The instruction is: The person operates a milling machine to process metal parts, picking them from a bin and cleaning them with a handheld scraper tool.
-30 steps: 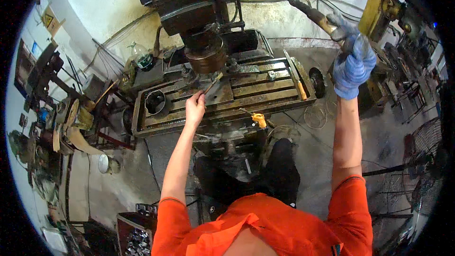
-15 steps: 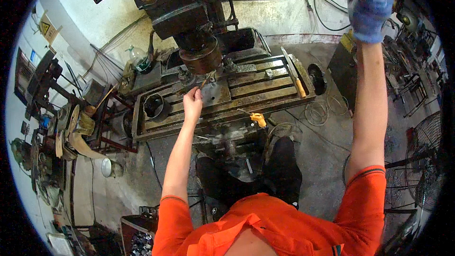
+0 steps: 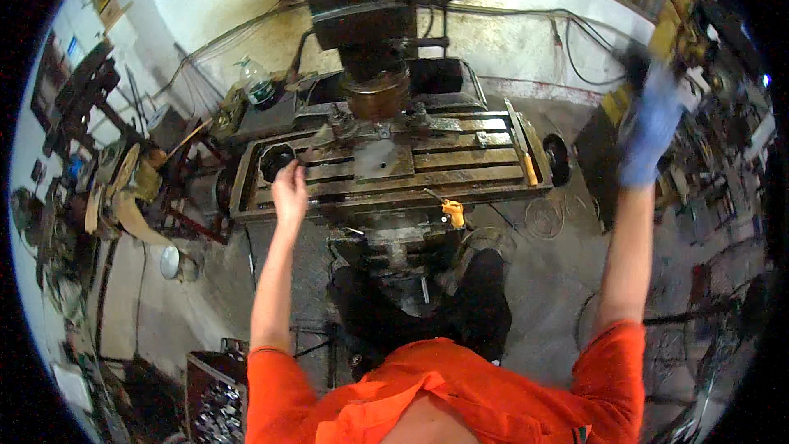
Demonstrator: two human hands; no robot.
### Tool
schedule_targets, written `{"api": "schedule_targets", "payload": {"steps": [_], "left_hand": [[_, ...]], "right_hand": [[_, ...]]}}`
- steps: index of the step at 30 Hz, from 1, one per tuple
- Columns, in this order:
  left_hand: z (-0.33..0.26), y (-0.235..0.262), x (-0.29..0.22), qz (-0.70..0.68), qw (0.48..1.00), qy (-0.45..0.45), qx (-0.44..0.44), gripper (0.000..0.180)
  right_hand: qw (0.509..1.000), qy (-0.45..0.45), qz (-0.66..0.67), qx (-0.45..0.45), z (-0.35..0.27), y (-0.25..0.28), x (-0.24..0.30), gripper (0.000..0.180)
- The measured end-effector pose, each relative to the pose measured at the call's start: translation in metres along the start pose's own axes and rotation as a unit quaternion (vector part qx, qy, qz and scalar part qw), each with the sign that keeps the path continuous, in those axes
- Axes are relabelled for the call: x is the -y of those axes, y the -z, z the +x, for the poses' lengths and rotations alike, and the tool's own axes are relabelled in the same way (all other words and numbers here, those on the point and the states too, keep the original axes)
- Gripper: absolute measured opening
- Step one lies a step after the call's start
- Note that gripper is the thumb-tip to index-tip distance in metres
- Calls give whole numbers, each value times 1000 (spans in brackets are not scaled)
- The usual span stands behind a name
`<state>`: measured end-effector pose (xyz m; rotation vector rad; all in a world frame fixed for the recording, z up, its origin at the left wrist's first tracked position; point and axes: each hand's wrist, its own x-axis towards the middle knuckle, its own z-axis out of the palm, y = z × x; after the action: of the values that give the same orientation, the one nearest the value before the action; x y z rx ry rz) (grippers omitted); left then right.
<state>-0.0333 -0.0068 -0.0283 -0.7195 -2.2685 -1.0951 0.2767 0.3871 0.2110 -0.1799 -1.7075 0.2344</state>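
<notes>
- Left hand (image 3: 289, 191) bare, fingers curled loosely, resting on the front left part of the long slotted grey steel machine table (image 3: 485, 171); whether it pinches anything – can't tell, fingertips too small to read. Judged: braced there for steadying.
- Right hand (image 3: 653, 127) in a blue work glove, raised high to the right, motion-blurred; seems closed round something dark at the top of the glove, but what it has hold of can't be made out.
- Slotted table sits straight ahead of the person, under the dark round spindle head of the milling machine (image 3: 376, 92), which hangs just over the table's middle rear.
- Flat grey square metal plate (image 3: 383, 159) lies on the table right below the spindle, near the left hand but apart from it – probably the workpiece, placed where the cutter reaches.
- Round black opening (image 3: 277, 160) at the table's left end, just above the left hand.
- Long wooden-handled tool (image 3: 523, 150) lies along the table's right end, parked out of the way.
- Small orange handle (image 3: 453, 213) sticks out at the table's front edge, within easy reach.
- Clear plastic bottle (image 3: 257, 86) stands behind the table's left rear.
- Orange shirt (image 3: 460, 395) on the person, bottom of view.
</notes>
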Motion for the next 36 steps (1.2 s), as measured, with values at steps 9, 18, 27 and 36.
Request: {"api": "schedule_targets", "payload": {"steps": [9, 18, 27, 36], "left_hand": [[22, 43, 24, 347, 920, -35, 180, 27], [8, 81, 18, 202, 979, 5, 30, 16], [-68, 111, 56, 16, 986, 159, 52, 16], [-125, 103, 104, 77, 948, 202, 234, 22]], "right_hand": [[803, -485, 102, 330, -310, -62, -32, 23], [635, -628, 319, 317, -452, -145, -57, 18], [932, -290, 68, 206, -352, -102, -33, 12], [724, -51, -217, 653, -180, -92, 70, 45]]}}
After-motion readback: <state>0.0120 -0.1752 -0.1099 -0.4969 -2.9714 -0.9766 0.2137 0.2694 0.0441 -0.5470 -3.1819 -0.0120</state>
